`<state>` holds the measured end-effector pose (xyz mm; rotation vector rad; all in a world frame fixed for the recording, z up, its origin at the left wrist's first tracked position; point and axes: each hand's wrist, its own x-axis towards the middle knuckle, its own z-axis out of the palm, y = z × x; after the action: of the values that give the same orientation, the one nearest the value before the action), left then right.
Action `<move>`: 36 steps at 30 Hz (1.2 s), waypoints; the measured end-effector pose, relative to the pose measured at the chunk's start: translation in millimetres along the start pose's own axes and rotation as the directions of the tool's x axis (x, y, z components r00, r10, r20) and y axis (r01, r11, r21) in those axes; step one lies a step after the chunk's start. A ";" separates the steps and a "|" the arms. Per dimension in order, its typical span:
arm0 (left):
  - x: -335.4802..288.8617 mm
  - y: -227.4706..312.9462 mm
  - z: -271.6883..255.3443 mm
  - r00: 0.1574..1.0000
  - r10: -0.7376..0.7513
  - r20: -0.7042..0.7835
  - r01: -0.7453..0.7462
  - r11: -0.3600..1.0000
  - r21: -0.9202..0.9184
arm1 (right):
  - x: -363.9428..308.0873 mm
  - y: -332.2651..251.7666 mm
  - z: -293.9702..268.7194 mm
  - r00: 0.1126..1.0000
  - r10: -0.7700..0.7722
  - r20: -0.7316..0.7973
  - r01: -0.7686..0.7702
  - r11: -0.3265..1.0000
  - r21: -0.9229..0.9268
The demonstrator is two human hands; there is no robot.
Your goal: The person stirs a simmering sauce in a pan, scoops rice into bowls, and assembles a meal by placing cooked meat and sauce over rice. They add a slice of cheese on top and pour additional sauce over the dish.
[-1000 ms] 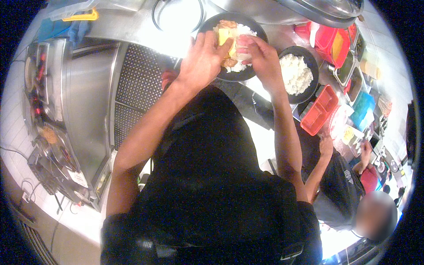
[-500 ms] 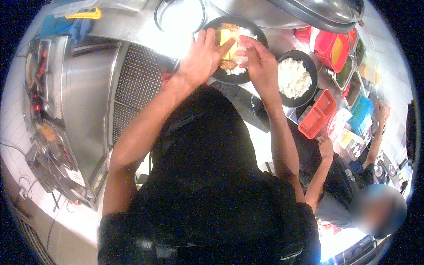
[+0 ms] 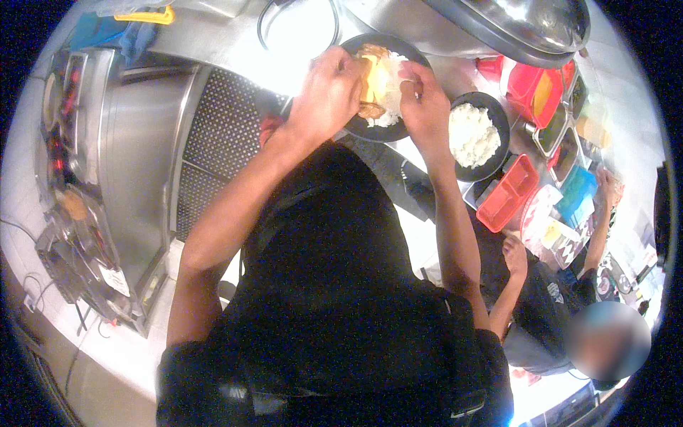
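Both my hands are over a black bowl (image 3: 370, 133) holding white rice (image 3: 383, 122) and browned pieces of food (image 3: 371, 110). A flat yellow slice (image 3: 371, 84), like cheese, lies across the middle. My left hand (image 3: 329, 94) is closed at the slice's left edge, its fingers curled and partly hidden. On the other side my right hand (image 3: 424, 99) pinches, thumb against fingers, at a thin whitish sheet (image 3: 389, 82) beside the slice. Whether sheet and slice are joined I cannot tell.
A second black bowl of rice (image 3: 474, 135) stands to the right, near a red divided tray (image 3: 507, 193). Beyond are a red container (image 3: 533, 89) and metal food pans (image 3: 553, 134). A co-worker's hand (image 3: 514, 255) is near the tray. A large metal lid (image 3: 519, 28) overhangs the back.
My left fingers, stretched out before, have curled in at the slice's edge. The right fingers have drawn together, slightly rightward. The co-worker's near hand has come away from the red tray.
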<state>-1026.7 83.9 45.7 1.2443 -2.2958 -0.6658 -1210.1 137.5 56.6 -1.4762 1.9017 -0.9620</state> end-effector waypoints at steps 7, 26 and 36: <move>5.0 -1.4 0.4 0.981 0.185 0.061 -0.192 0.971 0.146 | 12.8 -2.7 13.6 1.000 0.019 -0.020 -0.019 1.000 -0.013; 0.9 -4.8 12.0 0.952 0.285 0.114 -0.305 0.834 0.461 | 15.4 -8.3 14.0 0.997 -0.078 0.008 0.079 0.989 -0.124; 0.3 -10.8 16.3 0.958 0.259 0.125 -0.287 0.831 0.476 | 19.0 -7.7 10.9 0.998 -0.013 0.061 0.027 0.971 -0.239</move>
<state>-1029.4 81.7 26.4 1.0634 -2.7221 -0.0029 -1202.0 115.7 56.5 -1.6434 2.0199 -0.7069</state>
